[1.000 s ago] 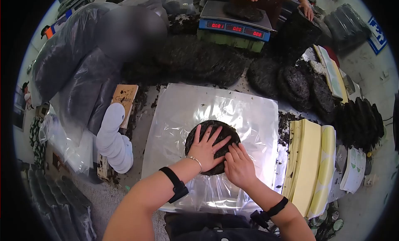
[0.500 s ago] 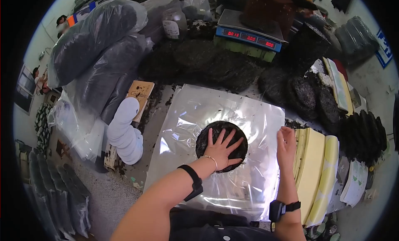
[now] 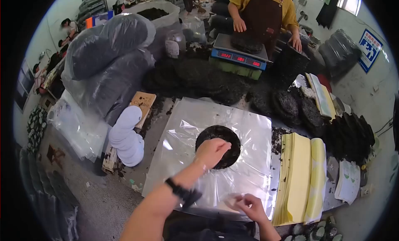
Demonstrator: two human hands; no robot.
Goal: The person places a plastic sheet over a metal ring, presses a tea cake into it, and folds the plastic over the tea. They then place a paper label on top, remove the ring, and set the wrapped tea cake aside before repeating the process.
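A round black cake of what looks like dried seaweed (image 3: 226, 160) lies on a stack of clear plastic sheets (image 3: 178, 129), where shiny creases spread around it. My left hand (image 3: 213, 153) hovers over the cake's middle, fingers bunched together; I cannot tell what they pinch. Near the front edge of the sheets is my right hand (image 3: 252, 207), thumb and fingers curled, with the tips blurred by motion. Close by on its right stands a stack of yellow paper (image 3: 297, 174).
White paper discs (image 3: 129, 145) and a brown block (image 3: 142, 106) sit left. At the back, a digital scale (image 3: 239, 54) carries a black cake beside a person in a brown apron (image 3: 264, 17). More black cakes (image 3: 291, 106) pile up right; filled plastic bags (image 3: 108, 70) stand left.
My left hand has gone from spread flat on the cake to bunched fingers. My right hand has moved from the sheets' right edge toward me. The head view has tilted up.
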